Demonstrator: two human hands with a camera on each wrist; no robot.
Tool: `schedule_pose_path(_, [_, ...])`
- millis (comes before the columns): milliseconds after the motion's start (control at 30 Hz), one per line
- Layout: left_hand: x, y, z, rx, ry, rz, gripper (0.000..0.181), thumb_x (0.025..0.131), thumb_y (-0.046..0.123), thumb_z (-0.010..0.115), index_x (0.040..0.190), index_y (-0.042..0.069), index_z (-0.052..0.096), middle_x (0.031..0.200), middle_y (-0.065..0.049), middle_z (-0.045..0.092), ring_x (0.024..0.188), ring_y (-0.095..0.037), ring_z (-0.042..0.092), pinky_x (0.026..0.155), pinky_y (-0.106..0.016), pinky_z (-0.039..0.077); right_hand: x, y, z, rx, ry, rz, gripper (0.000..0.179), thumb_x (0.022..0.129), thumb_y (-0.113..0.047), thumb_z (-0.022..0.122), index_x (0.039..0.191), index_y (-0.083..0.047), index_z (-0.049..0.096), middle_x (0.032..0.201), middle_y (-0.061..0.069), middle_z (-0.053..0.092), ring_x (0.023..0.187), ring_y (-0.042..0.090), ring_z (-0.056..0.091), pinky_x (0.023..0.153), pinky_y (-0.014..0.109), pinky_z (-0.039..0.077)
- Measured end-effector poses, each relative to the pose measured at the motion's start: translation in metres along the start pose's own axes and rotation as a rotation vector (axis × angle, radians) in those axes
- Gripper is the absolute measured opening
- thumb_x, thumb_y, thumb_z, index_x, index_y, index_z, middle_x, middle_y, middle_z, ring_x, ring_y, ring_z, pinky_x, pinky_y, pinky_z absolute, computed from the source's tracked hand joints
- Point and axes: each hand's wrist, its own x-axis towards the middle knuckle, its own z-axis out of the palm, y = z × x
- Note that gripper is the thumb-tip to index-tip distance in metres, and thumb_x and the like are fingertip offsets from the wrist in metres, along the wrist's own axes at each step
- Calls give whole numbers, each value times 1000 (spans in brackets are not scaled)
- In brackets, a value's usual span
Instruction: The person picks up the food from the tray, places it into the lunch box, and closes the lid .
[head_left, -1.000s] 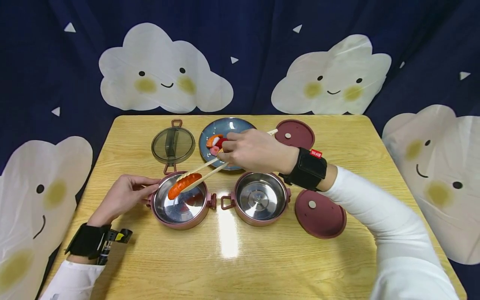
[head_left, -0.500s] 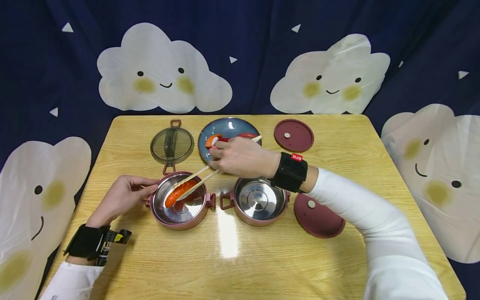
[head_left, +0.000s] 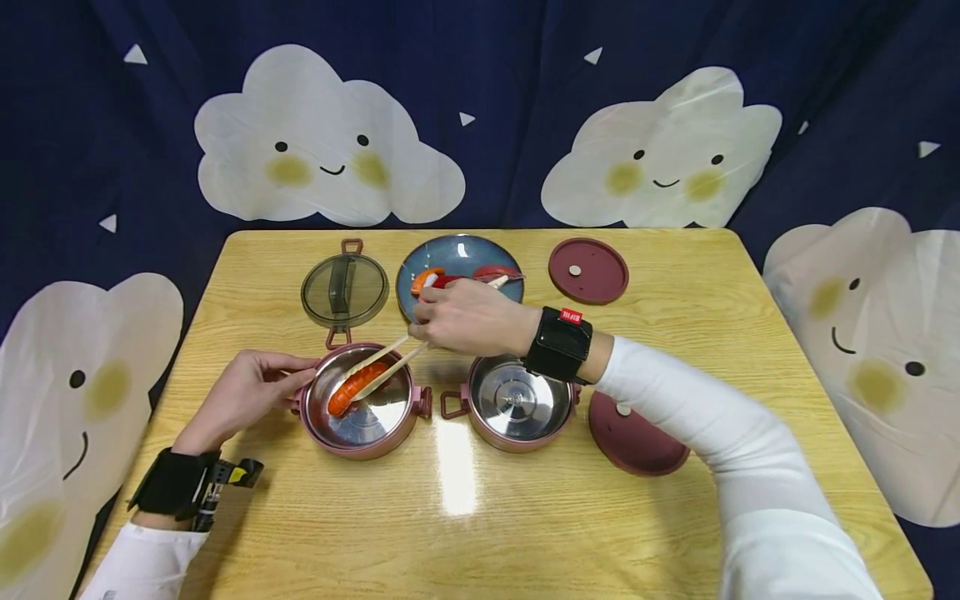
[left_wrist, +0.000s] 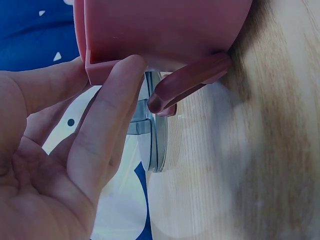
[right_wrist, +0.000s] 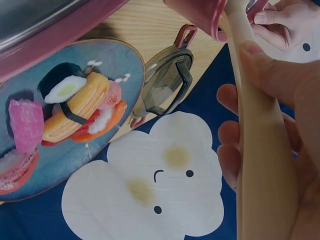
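Note:
In the head view my left hand (head_left: 243,392) pinches the side of the left pink steel pot (head_left: 358,451). The left wrist view shows thumb and fingers at a pink tab below the rim, above a loop handle (left_wrist: 192,77). My right hand (head_left: 474,317) grips a pair of pale wooden tongs (head_left: 407,358), also seen along the palm in the right wrist view. Between the tong tips is an orange-red scored sausage (head_left: 352,388), slanted inside the left pot; whether it touches the bottom I cannot tell.
Behind lies a blue plate (head_left: 457,247) with several toy sushi pieces, including an egg one (right_wrist: 80,107). A second pot (head_left: 517,443) stands right, partly under my right wrist. A glass lid (head_left: 363,292) and two maroon lids (head_left: 588,287) lie around.
My right hand has moved left and towards me, lowering the tongs and sausage into the left pot. The left hand stays at the pot.

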Motion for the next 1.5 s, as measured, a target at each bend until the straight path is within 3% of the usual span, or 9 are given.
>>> schedule_pose_path(233, [-1, 1, -1, -7, -2, -10, 31, 104, 20, 69, 128, 0, 75, 103, -20, 80, 72, -9, 74, 63, -31, 63, 6, 1, 3, 5, 6, 2, 22, 105, -24, 61, 122, -24, 75, 112, -2, 74, 108, 19, 68, 71, 32, 59])
schedule_pose_path(567, [0, 2, -1, 2, 6, -20, 31, 102, 19, 71, 126, 0, 76, 99, -18, 81, 70, -9, 72, 61, -30, 61, 10, 1, 6, -12, 33, 15, 21, 104, -27, 62, 119, -23, 76, 112, -1, 76, 109, 21, 66, 73, 33, 60])
schedule_pose_path(733, [1, 2, -1, -2, -1, -26, 31, 103, 19, 70, 127, 0, 75, 100, -19, 81, 70, -9, 73, 63, -30, 62, 11, 1, 8, 8, 20, 25, 23, 104, -30, 62, 121, -23, 76, 113, 0, 76, 109, 22, 67, 77, 35, 61])
schedule_pose_path(1000, [-1, 1, 0, -2, -4, -23, 32, 103, 17, 69, 129, -1, 74, 108, -22, 79, 73, -9, 73, 65, -31, 63, 11, -2, 4, 32, -24, 39, 27, 103, -32, 66, 127, -22, 75, 117, 1, 75, 110, 23, 66, 75, 33, 59])
schedule_pose_path(1200, [0, 1, 0, 20, 1, -20, 32, 103, 20, 70, 128, 1, 75, 107, -20, 80, 74, -8, 72, 63, -29, 61, 8, 0, -1, 98, -51, 60, 31, 97, -34, 74, 126, -21, 75, 118, 2, 73, 111, 22, 68, 77, 35, 61])
schedule_pose_path(1367, [-1, 0, 0, 15, 1, -13, 32, 103, 20, 70, 129, 1, 75, 107, -20, 80, 73, -9, 72, 63, -30, 62, 3, 2, -4, 119, -29, 63, 27, 94, -31, 78, 117, -19, 76, 112, 4, 73, 105, 23, 68, 74, 36, 60])
schedule_pose_path(1500, [-1, 0, 0, 4, 1, -6, 32, 103, 19, 70, 129, 0, 75, 107, -20, 80, 73, -9, 73, 64, -30, 63, -5, 5, -9, 116, -2, 71, 31, 93, -33, 79, 120, -18, 75, 113, 5, 73, 104, 24, 67, 74, 35, 60])
